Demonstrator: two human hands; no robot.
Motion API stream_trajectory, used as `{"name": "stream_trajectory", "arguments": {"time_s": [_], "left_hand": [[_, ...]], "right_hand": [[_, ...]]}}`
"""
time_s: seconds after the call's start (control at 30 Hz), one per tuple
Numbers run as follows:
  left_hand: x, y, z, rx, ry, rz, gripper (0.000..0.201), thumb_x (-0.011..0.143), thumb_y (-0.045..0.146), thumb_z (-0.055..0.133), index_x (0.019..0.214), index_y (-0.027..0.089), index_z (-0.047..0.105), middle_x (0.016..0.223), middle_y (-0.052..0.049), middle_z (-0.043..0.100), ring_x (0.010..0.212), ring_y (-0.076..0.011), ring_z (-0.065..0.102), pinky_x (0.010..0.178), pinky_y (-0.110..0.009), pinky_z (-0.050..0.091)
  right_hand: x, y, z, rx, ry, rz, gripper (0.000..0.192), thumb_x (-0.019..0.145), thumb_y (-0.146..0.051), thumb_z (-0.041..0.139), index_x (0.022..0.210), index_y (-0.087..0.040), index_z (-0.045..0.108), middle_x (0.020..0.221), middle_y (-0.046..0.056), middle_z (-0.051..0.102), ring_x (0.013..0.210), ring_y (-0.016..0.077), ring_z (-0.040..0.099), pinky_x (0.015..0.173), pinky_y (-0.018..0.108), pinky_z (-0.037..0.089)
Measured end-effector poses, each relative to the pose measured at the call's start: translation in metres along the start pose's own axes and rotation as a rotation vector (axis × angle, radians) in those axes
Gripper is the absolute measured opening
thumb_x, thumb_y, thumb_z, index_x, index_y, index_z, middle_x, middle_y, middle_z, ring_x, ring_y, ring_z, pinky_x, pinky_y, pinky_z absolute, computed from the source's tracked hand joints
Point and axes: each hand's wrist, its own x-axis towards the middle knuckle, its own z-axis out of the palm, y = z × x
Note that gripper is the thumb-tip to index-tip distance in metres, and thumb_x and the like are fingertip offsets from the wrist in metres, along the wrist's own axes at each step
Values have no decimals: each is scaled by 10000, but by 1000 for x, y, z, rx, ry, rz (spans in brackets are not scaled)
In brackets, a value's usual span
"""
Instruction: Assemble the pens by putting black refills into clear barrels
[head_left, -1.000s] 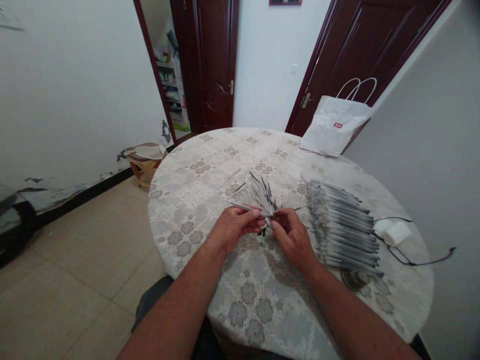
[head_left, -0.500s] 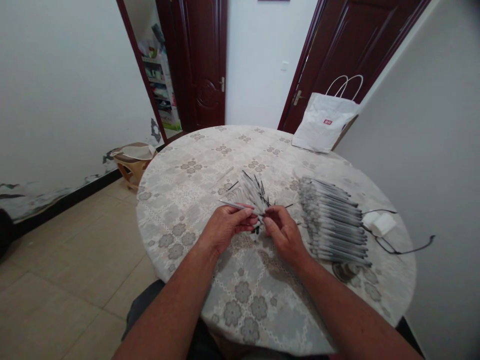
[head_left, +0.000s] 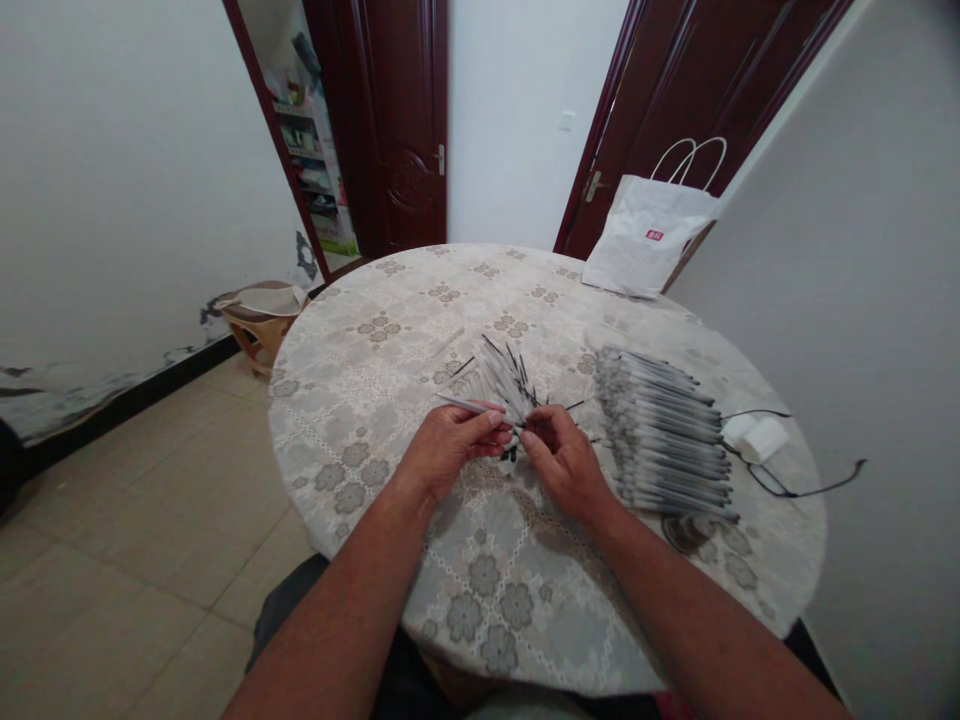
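A slim, pale grey pen [head_left: 459,402] lies across the fingers of my left hand [head_left: 450,445], its pointed end sticking out to the left. The thumb and fingers are closed on it. At the pen's other end, the thumb and fingers of my right hand [head_left: 564,460] pinch together, almost touching the left fingertips. What exactly the right fingertips grip is too small to see. Just beyond both hands spreads a loose heap of clear tubes and thin black refills [head_left: 499,370]. Some small dark pieces [head_left: 511,453] show beneath the fingers.
To the right lie many similar pens [head_left: 675,430] in a neat row. Beyond them are eyeglasses [head_left: 772,487] and a white object [head_left: 763,440]; a round dark item [head_left: 684,532] sits nearer. A white paper bag [head_left: 649,235] stands at the back of the round table [head_left: 480,535].
The view has shifted slightly, so everything appears a little higher and farther left. Both hands keep nearly the same pose around the pen.
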Motion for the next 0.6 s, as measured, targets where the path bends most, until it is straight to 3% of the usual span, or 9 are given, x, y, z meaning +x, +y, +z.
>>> {"name": "stream_trajectory", "arguments": {"time_s": [0.1, 0.27, 0.33, 0.47, 0.6], "left_hand": [[0, 0, 1, 1, 3, -8, 334, 755, 329, 844, 989, 107, 753, 862, -120, 779, 739, -187, 733, 721, -314, 603], [0, -1, 2, 15, -30, -12, 329, 762, 337, 841, 987, 111, 761, 851, -115, 778, 749, -190, 734, 719, -316, 601], [0, -1, 1, 15, -27, -6, 329, 770, 339, 835, 996, 112, 759, 864, -117, 780, 754, -189, 734, 718, -313, 601], [0, 0, 1, 11, -3, 3, 343, 768, 347, 836, 1003, 111, 753, 883, -124, 782, 762, -191, 735, 722, -313, 600], [0, 0, 3, 9, -5, -3, 340, 742, 346, 855, 966, 110, 756, 875, -117, 779, 741, -186, 728, 707, -312, 602]], "right_hand": [[1, -1, -1, -85, -16, -27, 156, 996, -358, 519, 984, -216, 583, 805, 0, 618, 731, 163, 568, 685, 270, 420], [1, -3, 0, -23, -72, -8, 378, 1056, -395, 375, 783, -215, 564, 680, -16, 556, 650, 151, 536, 634, 269, 391], [0, -3, 0, 10, -63, 11, 354, 1058, -399, 366, 840, -215, 575, 687, -21, 563, 643, 149, 544, 638, 268, 400], [0, -2, 0, -19, -10, -5, 182, 996, -374, 513, 1064, -211, 555, 816, -10, 624, 701, 155, 577, 675, 266, 428], [1, -2, 0, -85, -24, -18, 164, 1010, -358, 480, 1008, -220, 568, 782, -10, 616, 708, 162, 574, 672, 269, 417]]}}
